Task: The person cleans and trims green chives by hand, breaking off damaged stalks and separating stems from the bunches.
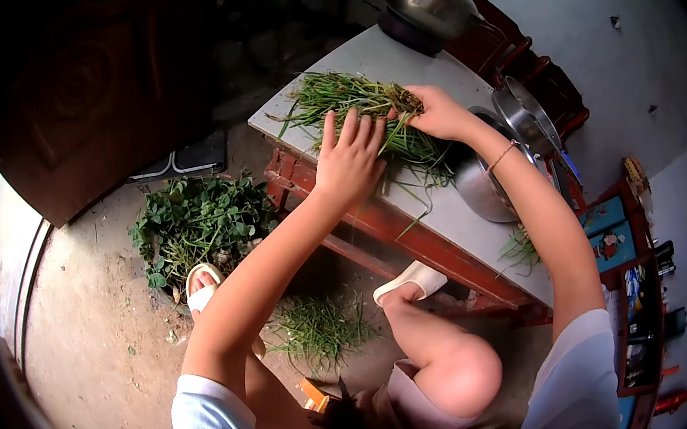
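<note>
A bunch of chives (333,93), long thin green blades with brownish ends at the right, lies across the white tabletop (489,238). My right hand (438,114) is closed around the brownish end of the bunch. Spread fingers of my left hand (350,155) rest flat on the near side of the blades. More loose chives (428,151) lie beneath and to the right of the bunch, beside a metal pot (479,190). What lies under my left palm is hidden.
Behind that pot stands a metal basin (527,115); a lidded pan (431,2) sits at the table's far end. On the floor are a pile of leafy greens (201,219) and scattered green blades (321,331), close to my feet. Shelves (634,312) stand at right.
</note>
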A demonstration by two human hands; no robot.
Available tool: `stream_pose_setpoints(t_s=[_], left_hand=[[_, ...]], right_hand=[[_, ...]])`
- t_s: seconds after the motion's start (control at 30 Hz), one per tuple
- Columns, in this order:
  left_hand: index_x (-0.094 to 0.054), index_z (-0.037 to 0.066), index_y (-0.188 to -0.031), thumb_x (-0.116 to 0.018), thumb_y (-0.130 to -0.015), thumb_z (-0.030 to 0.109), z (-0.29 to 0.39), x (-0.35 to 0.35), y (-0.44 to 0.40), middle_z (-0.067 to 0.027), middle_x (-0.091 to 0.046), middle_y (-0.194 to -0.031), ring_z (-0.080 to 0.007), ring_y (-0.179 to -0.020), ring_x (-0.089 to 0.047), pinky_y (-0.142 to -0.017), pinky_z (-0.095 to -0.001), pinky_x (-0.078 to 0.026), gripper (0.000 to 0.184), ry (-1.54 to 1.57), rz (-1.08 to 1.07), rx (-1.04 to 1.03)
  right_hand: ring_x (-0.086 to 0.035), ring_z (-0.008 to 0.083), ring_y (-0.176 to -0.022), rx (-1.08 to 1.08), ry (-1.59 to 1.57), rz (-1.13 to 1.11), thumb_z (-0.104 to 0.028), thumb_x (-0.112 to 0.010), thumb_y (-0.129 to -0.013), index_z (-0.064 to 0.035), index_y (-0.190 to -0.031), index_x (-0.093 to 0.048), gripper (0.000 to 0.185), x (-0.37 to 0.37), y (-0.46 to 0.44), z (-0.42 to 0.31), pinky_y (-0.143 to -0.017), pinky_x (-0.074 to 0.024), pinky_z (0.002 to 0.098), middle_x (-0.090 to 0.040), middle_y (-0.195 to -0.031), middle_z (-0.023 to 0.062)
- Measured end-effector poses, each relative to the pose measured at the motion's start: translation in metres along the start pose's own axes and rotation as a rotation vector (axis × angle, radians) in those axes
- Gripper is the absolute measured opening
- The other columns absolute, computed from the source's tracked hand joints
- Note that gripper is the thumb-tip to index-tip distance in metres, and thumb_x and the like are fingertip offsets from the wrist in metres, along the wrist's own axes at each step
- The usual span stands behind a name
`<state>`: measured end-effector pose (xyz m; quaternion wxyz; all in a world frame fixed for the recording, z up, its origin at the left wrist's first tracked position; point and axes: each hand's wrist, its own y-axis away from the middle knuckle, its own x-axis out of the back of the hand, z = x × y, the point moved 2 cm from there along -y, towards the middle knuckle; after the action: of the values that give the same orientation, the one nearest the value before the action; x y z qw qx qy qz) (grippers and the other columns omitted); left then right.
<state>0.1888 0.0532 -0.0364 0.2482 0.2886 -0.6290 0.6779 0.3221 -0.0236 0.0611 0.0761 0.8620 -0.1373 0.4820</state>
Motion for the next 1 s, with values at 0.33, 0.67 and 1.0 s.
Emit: stream_pose_setpoints(t_s=[0.33,0.67,1.0], left_hand=[[-0.034,-0.001,-0.122,-0.047,-0.072,0.025,0.009,-0.001,-0.007,-0.0152,-0.043,-0.117,-0.0273,-0.115,-0.032,-0.099,-0.0474,-0.016,0.058,-0.085,0.088,-0.049],[-0.03,0.001,-0.124,-0.052,-0.072,0.032,0.018,-0.014,-0.01,-0.0147,-0.041,-0.118,-0.0268,-0.111,-0.036,-0.097,-0.043,-0.021,0.065,-0.059,-0.04,-0.034],[-0.029,0.001,-0.125,-0.055,-0.072,0.035,0.017,-0.014,-0.007,-0.0134,-0.041,-0.117,-0.0269,-0.113,-0.035,-0.097,-0.0428,-0.021,0.068,-0.021,-0.07,-0.012]], right_hand=[[-0.052,0.008,-0.075,-0.024,-0.192,0.191,-0.006,-0.057,-0.076,0.0001,-0.089,-0.053,0.015,0.011,0.007,0.004,-0.071,-0.042,0.0227,-0.057,-0.08,0.002],[-0.052,0.0097,-0.07,-0.075,-0.024,0.215,-0.017,-0.057,-0.078,0.0013,-0.086,-0.054,0.02,0.013,0.016,-0.001,-0.067,-0.0417,0.0243,-0.059,-0.078,0.0045],[-0.053,0.0115,-0.076,-0.051,-0.143,0.425,-0.024,-0.054,-0.082,0.0008,-0.083,-0.054,0.025,0.054,0.035,-0.028,-0.074,-0.0411,0.0245,-0.058,-0.078,0.0047]])
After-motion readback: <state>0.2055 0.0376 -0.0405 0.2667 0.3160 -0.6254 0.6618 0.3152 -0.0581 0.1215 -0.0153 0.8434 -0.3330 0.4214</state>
